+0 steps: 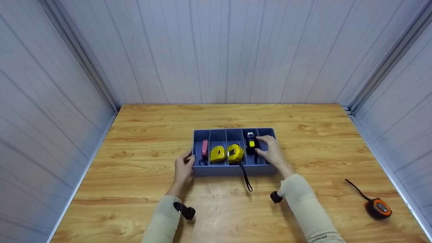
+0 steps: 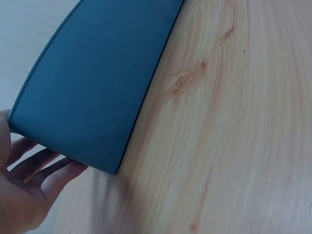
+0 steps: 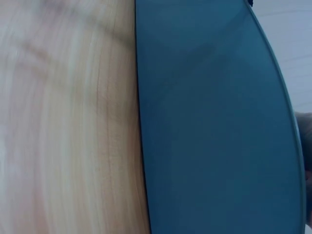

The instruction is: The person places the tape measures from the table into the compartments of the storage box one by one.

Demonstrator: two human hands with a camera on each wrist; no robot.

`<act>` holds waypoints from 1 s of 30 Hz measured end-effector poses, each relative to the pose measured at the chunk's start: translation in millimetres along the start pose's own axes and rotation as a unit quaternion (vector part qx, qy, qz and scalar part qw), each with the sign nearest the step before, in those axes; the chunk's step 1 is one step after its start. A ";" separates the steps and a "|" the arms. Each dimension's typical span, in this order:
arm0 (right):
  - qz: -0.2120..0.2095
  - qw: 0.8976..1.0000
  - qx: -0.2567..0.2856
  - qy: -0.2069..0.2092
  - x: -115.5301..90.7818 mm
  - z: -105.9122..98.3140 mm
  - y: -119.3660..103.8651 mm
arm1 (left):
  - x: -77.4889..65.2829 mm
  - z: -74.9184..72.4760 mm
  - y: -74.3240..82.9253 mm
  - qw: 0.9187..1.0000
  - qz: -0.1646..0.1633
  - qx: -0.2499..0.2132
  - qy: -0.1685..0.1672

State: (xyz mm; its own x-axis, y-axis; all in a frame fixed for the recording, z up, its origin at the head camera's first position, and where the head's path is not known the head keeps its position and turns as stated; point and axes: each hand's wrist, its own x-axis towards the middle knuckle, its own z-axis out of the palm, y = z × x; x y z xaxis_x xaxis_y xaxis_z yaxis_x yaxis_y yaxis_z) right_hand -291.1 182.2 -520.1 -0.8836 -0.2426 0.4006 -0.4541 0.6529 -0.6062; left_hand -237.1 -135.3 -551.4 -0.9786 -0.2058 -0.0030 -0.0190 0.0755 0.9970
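Observation:
A blue divided box point(image 1: 233, 171) stands on the wooden table. My left hand point(image 1: 184, 167) grips its left end, thumb at the rim and fingers against the outer wall; the left wrist view shows those fingers point(image 2: 61, 173) on the end wall. Over the right part of the box, my right hand point(image 1: 272, 153) has thumb and forefinger apart beside a black tape measure point(image 1: 250, 148) with a yellow button, in the second compartment from the right. In the right wrist view, the front wall point(image 3: 214, 126) hides most of this hand.
Other compartments hold a pink tape measure point(image 1: 205, 148), a yellow tape measure point(image 1: 217, 154) and a yellow-and-black tape measure point(image 1: 235, 153), whose black strap point(image 1: 246, 177) hangs over the front wall. An orange-and-black tape measure point(image 1: 378, 208) lies at the table's right. White panels enclose the table.

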 end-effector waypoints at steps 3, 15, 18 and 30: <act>0.001 1.000 0.009 0.001 -1.8 -3.6 -0.9 | 0.6 0.2 0.0 1.000 -0.010 -0.014 0.002; -0.011 0.999 0.017 0.026 -10.9 -20.3 -0.9 | 2.1 -0.8 -2.6 0.999 0.035 0.020 0.001; -0.005 1.000 0.009 0.028 -15.0 -25.9 -0.4 | 2.0 -0.7 -2.5 0.999 0.034 0.017 0.000; -0.038 0.996 -0.005 0.077 -30.2 -48.8 12.9 | 1.1 -0.1 0.2 1.000 0.003 -0.028 -0.007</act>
State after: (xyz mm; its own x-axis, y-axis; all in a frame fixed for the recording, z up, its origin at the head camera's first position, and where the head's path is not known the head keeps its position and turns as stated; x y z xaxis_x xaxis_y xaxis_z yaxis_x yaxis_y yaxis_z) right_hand -264.7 233.0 -506.5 -0.8185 -0.1787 0.5460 -0.5169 0.6439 -0.5641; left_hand -238.2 -135.6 -551.2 -0.9813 -0.1926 0.0026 -0.0018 0.0223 0.9997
